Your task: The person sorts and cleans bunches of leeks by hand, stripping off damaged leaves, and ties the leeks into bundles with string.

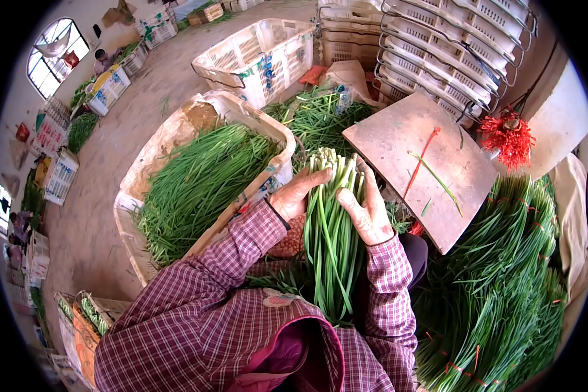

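Note:
A thick bunch of garlic chives [333, 235] stands upright in front of my chest, its pale cut ends at the top and its green leaves hanging toward my lap. My left hand [299, 194] grips it from the left near the cut ends, thumb across the front. From the other side my right hand [367, 212] presses against the bunch, its thumb in front and its fingers partly hidden behind. Beside my right hand is a tilted board [431, 166] bearing a red tie [422, 162] and a loose green leaf.
Loose chives [206, 176] fill a large white crate [132, 212] on the left. Tied bunches [496, 287] are piled at right. Behind are more loose chives [323, 121], a slatted crate [261, 62], stacked crates [438, 52] and hanging red ties [506, 137]. People sit farther left.

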Tool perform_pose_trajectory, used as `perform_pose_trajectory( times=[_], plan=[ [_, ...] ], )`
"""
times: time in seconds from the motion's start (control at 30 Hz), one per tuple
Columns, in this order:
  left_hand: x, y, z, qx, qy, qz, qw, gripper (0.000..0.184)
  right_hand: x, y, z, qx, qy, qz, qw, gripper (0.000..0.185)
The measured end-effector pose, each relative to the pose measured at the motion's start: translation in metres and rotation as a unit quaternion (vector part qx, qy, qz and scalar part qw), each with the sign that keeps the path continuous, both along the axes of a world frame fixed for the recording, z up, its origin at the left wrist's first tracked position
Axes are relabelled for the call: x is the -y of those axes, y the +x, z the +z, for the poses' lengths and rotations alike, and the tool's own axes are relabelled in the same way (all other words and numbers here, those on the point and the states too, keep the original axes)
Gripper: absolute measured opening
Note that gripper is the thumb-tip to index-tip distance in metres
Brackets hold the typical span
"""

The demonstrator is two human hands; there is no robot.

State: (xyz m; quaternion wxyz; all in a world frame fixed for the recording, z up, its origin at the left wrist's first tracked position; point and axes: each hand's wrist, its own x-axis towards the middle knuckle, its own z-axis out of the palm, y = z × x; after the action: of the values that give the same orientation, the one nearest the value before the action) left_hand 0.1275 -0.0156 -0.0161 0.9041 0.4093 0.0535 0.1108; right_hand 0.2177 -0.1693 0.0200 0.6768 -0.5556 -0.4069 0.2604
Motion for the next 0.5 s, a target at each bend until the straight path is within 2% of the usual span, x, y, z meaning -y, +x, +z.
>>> perform_pose_trajectory(
  times=[0.03, 0.1, 0.13, 0.17, 0.23, 0.37, 0.43, 0.5],
  plan=[
    [0.001, 0.001, 0.002, -0.011, 0.013, 0.008, 1.000, 0.050, -0.008, 0.004, -0.008, 0.062, -0.008, -0.037, 0.997, 0.081],
    [0.005, 0.002, 0.007, -0.016, 0.015, 0.022, 1.000, 0.048, -0.010, 0.002, 0.000, 0.014, -0.008, -0.051, 0.999, 0.073],
    [0.008, 0.002, 0.012, -0.015, 0.015, 0.021, 1.000, 0.048, -0.012, 0.004, -0.003, -0.005, 0.002, -0.050, 0.999, 0.058],
    [0.010, 0.001, 0.017, -0.022, 0.021, 0.037, 0.999, 0.044, -0.014, 0.008, -0.011, -0.074, 0.027, -0.012, 0.997, 0.045],
    [0.012, -0.001, 0.019, -0.029, 0.028, 0.054, 0.998, 0.039, -0.013, 0.009, -0.011, -0.079, 0.037, -0.045, 0.995, 0.036],
    [0.009, -0.001, 0.020, -0.056, 0.019, 0.060, 0.996, 0.028, -0.005, 0.010, -0.008, -0.127, 0.083, -0.082, 0.985, 0.034],
    [0.006, -0.001, 0.023, -0.004, 0.065, 0.008, 0.998, 0.034, -0.005, 0.011, -0.005, -0.141, 0.073, -0.072, 0.985, 0.035],
    [0.014, -0.002, 0.026, -0.022, 0.088, 0.047, 0.995, 0.042, -0.008, 0.010, -0.003, -0.137, 0.045, -0.033, 0.989, 0.038]
  ],
)
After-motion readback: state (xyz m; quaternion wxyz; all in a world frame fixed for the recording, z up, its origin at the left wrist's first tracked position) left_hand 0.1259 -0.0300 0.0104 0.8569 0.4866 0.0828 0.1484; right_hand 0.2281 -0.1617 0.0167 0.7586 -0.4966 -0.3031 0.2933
